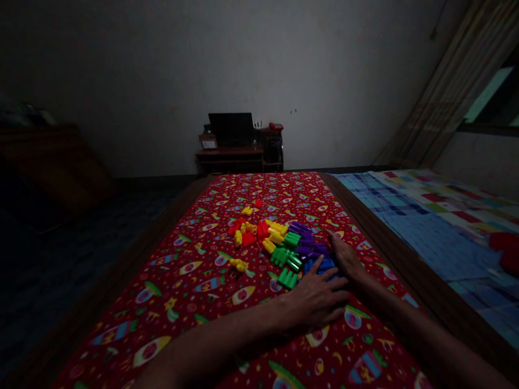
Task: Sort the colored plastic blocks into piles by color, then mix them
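Observation:
Plastic toy building blocks lie in a loose pile on a red patterned cloth (227, 313), roughly grouped by colour. My left hand (318, 294) is open, fingers spread, at the near edge of the blue blocks (324, 265). To the right of the purple blocks (312, 249) stands my right hand (344, 255), on edge with its fingers stretched out. Green blocks (286, 258) sit left of the blue ones, with yellow blocks (276, 232) behind them. Red blocks (248, 239) are at the pile's left. A single yellow piece (239, 265) lies apart nearer me.
A small yellow block (247, 210) and a small red one (258, 203) lie beyond the pile. Against the far wall stands a desk (231, 153) with a dark monitor (231, 128). Blue checked bedding (405, 227) is on the right, and a wooden cabinet (52, 167) on the left.

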Demonstrator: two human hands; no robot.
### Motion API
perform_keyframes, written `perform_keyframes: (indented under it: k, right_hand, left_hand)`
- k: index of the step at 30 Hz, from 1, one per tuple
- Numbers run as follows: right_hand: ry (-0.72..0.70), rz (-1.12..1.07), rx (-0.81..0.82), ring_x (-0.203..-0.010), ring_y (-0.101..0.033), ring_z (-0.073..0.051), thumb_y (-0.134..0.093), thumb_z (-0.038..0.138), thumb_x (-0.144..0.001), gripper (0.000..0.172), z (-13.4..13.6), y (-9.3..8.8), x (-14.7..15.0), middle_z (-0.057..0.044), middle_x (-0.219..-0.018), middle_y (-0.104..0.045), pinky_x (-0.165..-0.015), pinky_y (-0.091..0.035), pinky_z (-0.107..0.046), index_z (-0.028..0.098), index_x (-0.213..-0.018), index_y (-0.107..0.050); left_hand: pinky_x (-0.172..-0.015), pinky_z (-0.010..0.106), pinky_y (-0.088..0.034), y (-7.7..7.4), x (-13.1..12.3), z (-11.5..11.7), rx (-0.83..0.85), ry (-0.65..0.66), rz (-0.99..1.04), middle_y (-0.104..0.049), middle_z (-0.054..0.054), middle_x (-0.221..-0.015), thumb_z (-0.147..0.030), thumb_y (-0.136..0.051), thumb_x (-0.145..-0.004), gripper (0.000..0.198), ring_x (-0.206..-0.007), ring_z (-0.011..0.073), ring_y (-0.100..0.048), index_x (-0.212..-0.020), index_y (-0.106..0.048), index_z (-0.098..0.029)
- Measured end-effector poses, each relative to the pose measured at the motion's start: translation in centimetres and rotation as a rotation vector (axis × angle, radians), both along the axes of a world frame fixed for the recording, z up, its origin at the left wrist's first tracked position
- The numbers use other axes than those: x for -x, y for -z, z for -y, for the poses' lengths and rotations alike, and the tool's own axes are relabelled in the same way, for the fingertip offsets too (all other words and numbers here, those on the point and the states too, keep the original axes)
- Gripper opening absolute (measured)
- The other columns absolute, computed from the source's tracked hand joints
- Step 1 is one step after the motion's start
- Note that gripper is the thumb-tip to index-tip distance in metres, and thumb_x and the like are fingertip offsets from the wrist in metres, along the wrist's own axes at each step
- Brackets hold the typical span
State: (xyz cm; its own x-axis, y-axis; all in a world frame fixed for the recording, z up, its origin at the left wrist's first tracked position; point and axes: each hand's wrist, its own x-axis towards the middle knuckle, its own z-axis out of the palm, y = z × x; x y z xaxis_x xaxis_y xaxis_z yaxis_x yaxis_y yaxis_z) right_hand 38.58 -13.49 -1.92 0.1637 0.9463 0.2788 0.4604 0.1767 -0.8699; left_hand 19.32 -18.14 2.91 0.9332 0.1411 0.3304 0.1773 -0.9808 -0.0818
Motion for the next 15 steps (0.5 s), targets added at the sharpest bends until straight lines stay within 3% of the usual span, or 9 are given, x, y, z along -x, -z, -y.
perform_keyframes:
  k: [4, 9, 15]
  right_hand:
    - [-0.030, -0.057, 0.021, -0.124, -0.054, -0.026, -0.028, 0.072, -0.085, 0.071, -4.4, -1.0, 2.3, -0.008, -0.130, -0.062, -0.111, -0.035, -0.047, 0.023, -0.124, -0.063]
    - [-0.211, -0.129, 0.031, -0.113, -0.060, -0.024, -0.027, 0.072, -0.085, 0.069, -8.4, -2.4, 8.1, -0.005, -0.115, -0.069, -0.104, -0.041, -0.044, 0.025, -0.117, -0.066]
    - [-0.374, -0.132, 0.006, -0.108, -0.059, -0.025, -0.025, 0.079, -0.081, 0.077, -11.0, -3.4, 15.7, -0.009, -0.106, -0.069, -0.101, -0.040, -0.040, 0.019, -0.101, -0.070]
  left_hand:
    - [-0.117, 0.055, -0.015, 0.6, 1.1, -2.7, -0.069, -0.172, 0.015, -0.064, 0.003, -0.109, -0.030, -0.047, -0.094, 0.019, -0.123, 0.0229, -0.050, -0.101, -0.064, -0.023]
    - [-0.116, 0.060, -0.016, 0.4, 6.8, -5.8, -0.111, -0.358, 0.037, -0.061, 0.005, -0.121, -0.031, -0.050, -0.093, 0.020, -0.130, 0.0264, -0.045, -0.107, -0.063, -0.024]
    - [-0.116, 0.062, -0.010, 0.1, 13.7, -7.7, -0.084, -0.496, 0.041, -0.053, 0.009, -0.138, -0.039, -0.050, -0.092, 0.036, -0.136, 0.0290, -0.037, -0.124, -0.057, -0.024]
